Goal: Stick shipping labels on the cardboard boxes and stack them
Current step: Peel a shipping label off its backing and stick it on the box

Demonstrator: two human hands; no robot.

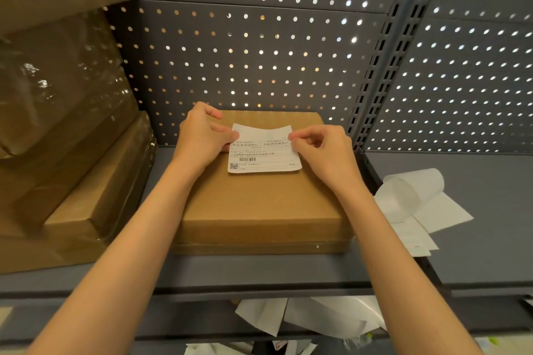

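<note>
A flat brown cardboard box [259, 204] lies on the grey shelf in front of me, on top of a second flat box [259, 248] whose edge shows beneath it. A white shipping label [262, 153] with a barcode and QR code sits over the far half of the top box, its upper edge curled up. My left hand [202, 135] pinches the label's upper left edge. My right hand [323, 150] pinches its upper right edge. The label's lower part lies against the cardboard.
Plastic-wrapped cardboard packages [63, 124] are piled at the left. Curled white backing papers [415, 204] lie on the shelf [476, 239] at the right. More loose paper [311, 320] lies on the shelf below. A perforated grey back panel [259, 52] closes the rear.
</note>
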